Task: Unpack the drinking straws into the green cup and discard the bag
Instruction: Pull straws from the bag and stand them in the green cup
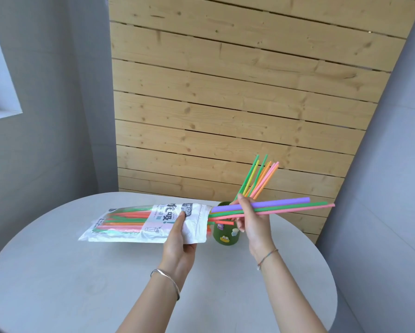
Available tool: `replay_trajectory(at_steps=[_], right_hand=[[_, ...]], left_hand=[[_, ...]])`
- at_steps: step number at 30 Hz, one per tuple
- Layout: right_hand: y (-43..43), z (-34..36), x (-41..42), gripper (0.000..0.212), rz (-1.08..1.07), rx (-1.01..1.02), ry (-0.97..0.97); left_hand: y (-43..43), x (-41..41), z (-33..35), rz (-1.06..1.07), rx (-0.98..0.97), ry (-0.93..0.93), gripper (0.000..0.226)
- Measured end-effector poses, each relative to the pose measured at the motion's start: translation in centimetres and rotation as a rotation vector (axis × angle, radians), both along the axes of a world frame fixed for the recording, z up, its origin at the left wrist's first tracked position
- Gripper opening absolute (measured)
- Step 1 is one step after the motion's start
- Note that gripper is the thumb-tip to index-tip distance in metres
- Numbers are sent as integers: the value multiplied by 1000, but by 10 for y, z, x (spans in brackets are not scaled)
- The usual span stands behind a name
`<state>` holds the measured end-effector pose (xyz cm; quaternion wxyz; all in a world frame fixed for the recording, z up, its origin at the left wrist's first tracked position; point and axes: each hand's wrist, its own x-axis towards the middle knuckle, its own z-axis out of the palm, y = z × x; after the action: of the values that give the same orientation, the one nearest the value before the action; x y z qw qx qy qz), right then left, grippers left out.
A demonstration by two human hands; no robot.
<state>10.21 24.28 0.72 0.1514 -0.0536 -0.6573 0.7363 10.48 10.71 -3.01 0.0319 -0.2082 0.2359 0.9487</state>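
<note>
My left hand (177,239) grips the white and clear straw bag (139,222), held level above the table with its open mouth facing right. Several coloured straws lie inside it. My right hand (252,219) pinches a purple, a green and a pink straw (290,205), which stick out of the bag's mouth and point right. Just behind my hands stands the green cup (223,234) with cartoon stickers. Several green, yellow, orange and pink straws (259,179) stand in the cup, leaning up to the right.
The round grey table (81,284) carries only the cup. A wooden slat panel (225,104) leans against the grey wall close behind the table. A window sill (2,114) shows at the far left.
</note>
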Motion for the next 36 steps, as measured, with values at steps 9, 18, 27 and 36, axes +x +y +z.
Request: replay_trajectory(at_steps=[9, 18, 27, 36], right_hand=[[64, 49, -37, 29, -207, 35, 64], [63, 31, -83, 33, -100, 693, -56], [57, 5, -99, 41, -94, 636, -154], [59, 0, -91, 43, -197, 639, -86]], left_hand=[[-24, -17, -1, 88, 63, -23, 32], [-21, -23, -1, 92, 63, -9, 32], [-25, -23, 0, 78, 49, 10, 13], [-22, -18, 5, 65, 46, 10, 13]])
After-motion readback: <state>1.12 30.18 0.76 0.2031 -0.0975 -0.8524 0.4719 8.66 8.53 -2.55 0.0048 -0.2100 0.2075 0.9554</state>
